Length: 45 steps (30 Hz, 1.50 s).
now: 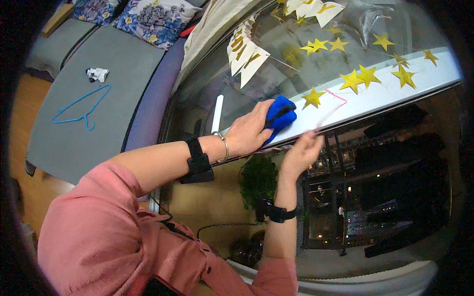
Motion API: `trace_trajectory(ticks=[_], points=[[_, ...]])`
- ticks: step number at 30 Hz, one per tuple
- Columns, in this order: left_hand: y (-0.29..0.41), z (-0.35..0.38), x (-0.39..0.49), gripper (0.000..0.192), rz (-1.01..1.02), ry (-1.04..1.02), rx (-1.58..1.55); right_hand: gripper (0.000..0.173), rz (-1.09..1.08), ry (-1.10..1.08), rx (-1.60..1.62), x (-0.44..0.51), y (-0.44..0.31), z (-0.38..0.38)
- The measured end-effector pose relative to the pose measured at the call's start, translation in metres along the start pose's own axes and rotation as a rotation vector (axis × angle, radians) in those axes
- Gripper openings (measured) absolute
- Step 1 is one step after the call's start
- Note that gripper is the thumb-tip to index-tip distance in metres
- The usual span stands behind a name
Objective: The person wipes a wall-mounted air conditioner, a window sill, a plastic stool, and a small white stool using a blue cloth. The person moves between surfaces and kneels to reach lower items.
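Observation:
My left hand [250,127] grips a folded blue cloth [283,115], pressed against the white frame [326,107] of a glass door or window. A metal bangle and a black strap circle that wrist and forearm. Lower and to the right, my right hand [301,153] has its fingers closed on a thin pink ribbon [335,95]; the fingertips are slightly blurred. The ribbon bends sharply over the frame. Gold paper stars [314,97] hang on strings across the glass and frame. A white pennant banner [249,57] with gold letters hangs on the pane [274,77].
A white handle [217,113] stands out beside the frame. To the left, a grey sofa [111,63] bears a blue clothes hanger [87,111], a crumpled white item [97,74] and floral cushions [155,22]. A leafy plant [257,177] and dark railing [342,192] lie beyond.

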<state>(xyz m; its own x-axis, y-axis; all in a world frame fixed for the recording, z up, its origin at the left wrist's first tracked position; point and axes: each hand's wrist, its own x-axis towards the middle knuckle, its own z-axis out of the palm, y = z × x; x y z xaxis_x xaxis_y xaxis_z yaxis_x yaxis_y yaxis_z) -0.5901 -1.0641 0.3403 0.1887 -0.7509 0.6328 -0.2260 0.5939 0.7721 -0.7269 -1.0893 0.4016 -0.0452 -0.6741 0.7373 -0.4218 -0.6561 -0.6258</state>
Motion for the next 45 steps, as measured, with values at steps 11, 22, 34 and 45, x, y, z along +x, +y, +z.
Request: trace_trajectory(ticks=[11, 22, 34, 45], points=[[0.012, 0.008, 0.05, 0.059, 0.298, 0.176, 0.093, 0.053, -0.172, 0.357, 0.025, 0.014, 0.018, 0.04], [-0.034, 0.002, -0.05, 0.047, -0.274, -0.205, 0.372, 0.046, -0.202, 0.419, -0.04, 0.013, 0.018, 0.044], [-0.034, -0.007, 0.072, 0.045, 0.063, -0.089, 0.1, 0.046, -0.23, 0.423, -0.167, 0.013, 0.023, 0.043], [-0.006, -0.007, -0.024, 0.049, 0.017, -0.174, 0.396, 0.055, -0.158, 0.356, 0.0, 0.011, 0.013, 0.042]])
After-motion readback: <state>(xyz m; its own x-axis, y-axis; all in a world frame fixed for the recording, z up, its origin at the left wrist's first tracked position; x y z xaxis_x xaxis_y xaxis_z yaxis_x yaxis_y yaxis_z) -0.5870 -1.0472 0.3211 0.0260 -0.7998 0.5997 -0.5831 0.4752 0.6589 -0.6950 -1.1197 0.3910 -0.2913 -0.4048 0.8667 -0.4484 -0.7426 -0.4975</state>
